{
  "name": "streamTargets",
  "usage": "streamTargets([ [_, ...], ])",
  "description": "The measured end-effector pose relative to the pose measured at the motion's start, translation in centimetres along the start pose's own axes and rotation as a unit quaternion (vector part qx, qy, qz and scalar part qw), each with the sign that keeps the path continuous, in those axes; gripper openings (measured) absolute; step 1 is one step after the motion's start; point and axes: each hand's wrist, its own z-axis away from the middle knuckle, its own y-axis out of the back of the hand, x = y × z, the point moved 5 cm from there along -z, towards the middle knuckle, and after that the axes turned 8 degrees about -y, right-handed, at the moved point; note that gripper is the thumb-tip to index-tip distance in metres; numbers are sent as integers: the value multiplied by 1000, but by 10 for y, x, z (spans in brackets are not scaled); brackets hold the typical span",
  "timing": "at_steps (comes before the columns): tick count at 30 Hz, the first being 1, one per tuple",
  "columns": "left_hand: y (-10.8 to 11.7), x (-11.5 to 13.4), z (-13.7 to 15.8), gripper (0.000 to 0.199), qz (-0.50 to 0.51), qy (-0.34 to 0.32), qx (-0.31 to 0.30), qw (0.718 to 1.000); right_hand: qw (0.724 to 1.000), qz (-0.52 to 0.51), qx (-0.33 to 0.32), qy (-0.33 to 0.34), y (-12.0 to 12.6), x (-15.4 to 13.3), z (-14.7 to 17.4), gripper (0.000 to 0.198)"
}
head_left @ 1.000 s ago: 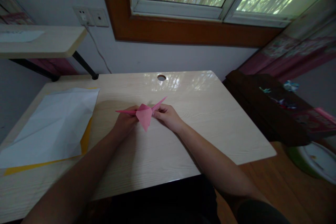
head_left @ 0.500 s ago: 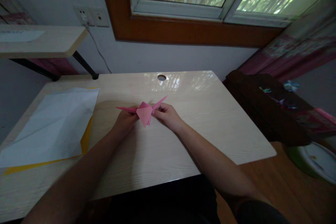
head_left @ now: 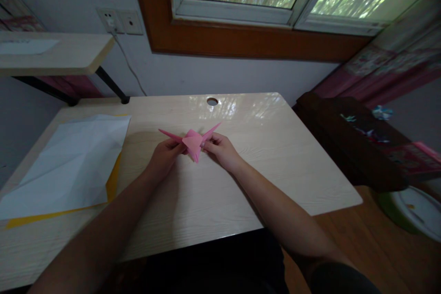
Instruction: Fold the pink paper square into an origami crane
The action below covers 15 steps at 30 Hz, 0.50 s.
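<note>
A pink origami crane (head_left: 193, 143) is held between both hands over the middle of the desk (head_left: 206, 202). Two thin points slant up and outward from its body, one to each side, and folded flaps hang at its lower front. My left hand (head_left: 167, 156) pinches it from the left, close to the base of the left point. From the other side, my right hand (head_left: 220, 148) grips it near the base of the right point. Parts of my fingertips are hidden behind the paper.
Creased white paper (head_left: 76, 161) lies over a yellow sheet (head_left: 113, 179) on the left of the desk. A raised shelf (head_left: 69, 55) stands at the back left. A cable hole (head_left: 212, 101) is near the back edge. On the right are a dark brown cabinet (head_left: 330, 124) and a round bin (head_left: 416, 209).
The crane has turned in my hands: its left point now slants upward and its middle flap faces differently. My left hand has shifted slightly; the right hand is almost still.
</note>
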Motion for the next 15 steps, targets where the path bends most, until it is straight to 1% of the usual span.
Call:
streamTargets([
  [4, -1, 3, -1, 30, 46, 5, 21, 999, 1000, -18, 17, 0, 2, 0, -1, 31],
  [7, -1, 5, 0, 29, 46, 4, 29, 999, 1000, -12, 15, -3, 2, 2, -2, 30],
  [11, -1, 7, 0, 29, 47, 0, 25, 999, 1000, -1, 12, -2, 4, 4, -3, 32],
  [15, -2, 8, 0, 28, 57, -5, 22, 998, 1000, -1, 4, 5, 6, 6, -4, 29],
])
